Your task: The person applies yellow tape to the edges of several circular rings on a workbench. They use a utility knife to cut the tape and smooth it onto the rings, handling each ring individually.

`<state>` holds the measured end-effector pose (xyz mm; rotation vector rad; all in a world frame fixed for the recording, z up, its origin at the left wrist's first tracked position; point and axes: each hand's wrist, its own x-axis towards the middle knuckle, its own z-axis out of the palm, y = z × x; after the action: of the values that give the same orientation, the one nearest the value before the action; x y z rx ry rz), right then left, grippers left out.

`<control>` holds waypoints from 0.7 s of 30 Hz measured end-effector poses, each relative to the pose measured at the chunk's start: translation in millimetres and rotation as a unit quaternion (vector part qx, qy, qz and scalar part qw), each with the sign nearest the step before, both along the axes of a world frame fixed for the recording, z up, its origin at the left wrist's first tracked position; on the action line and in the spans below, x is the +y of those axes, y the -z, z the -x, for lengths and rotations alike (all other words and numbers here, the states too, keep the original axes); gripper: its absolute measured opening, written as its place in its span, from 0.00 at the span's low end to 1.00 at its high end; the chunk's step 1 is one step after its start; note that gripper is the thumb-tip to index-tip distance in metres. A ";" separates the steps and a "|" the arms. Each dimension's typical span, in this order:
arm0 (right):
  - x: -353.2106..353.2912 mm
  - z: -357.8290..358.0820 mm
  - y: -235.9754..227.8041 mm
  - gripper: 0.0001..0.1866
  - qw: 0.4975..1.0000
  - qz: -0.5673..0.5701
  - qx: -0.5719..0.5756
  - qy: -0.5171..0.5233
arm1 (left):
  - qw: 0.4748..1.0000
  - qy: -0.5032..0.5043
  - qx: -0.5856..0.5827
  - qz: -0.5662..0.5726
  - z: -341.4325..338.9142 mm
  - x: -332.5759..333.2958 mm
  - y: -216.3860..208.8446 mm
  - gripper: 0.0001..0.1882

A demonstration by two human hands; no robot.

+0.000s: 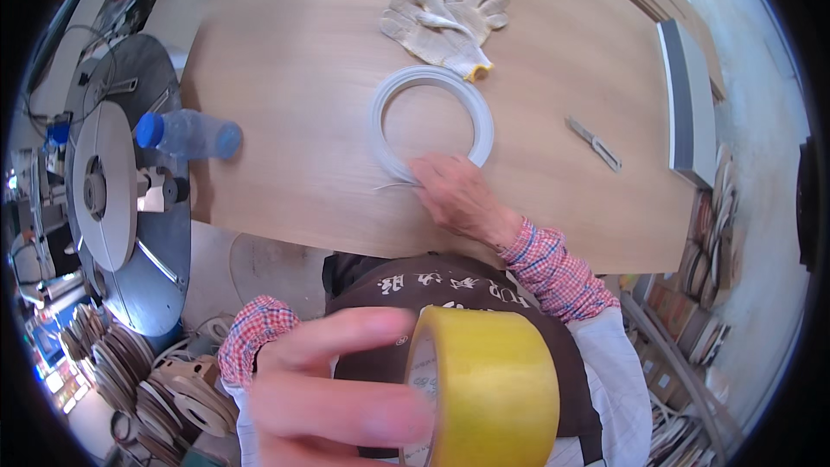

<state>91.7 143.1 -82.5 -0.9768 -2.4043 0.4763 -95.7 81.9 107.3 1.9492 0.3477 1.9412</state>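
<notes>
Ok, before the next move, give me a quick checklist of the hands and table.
1. Yellow tape roll held: ok, in the left hand.
2. Right hand at the white coil: ok, on its near edge.
3. Thin loose end tucked in: not ok, it sticks out left of the right hand.
4. Knife clear of hands: ok, lying apart to the right.
5. Blade retracted: cannot tell, too small.
6. Gloves worn: not ok, lying beyond the coil.

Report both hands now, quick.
Left hand: holding the yellow tape roll.
Right hand: at the near edge of the white coil; grip cannot be told.
</notes>
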 end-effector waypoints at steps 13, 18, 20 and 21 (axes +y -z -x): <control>0.4 -6.3 -20.7 0.14 0.994 0.110 0.023 -0.008 | 0.946 0.073 0.199 0.246 17.6 -20.9 -39.3 0.02; 6.1 -4.6 -34.3 0.13 0.992 0.117 0.035 -0.022 | 0.947 0.185 0.138 0.223 29.3 -17.0 -27.7 0.09; 12.4 -5.6 -35.4 0.13 0.994 0.101 0.041 -0.026 | 0.948 0.152 0.176 0.216 27.7 -17.6 -29.7 0.02; 12.3 -6.2 -35.5 0.13 0.993 0.105 0.038 -0.028 | 0.942 0.120 0.195 0.245 30.0 -14.5 -19.0 0.02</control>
<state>97.9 155.4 -47.0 -0.9608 -2.3525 0.7871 -125.7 67.4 126.3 1.9100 0.6021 1.1667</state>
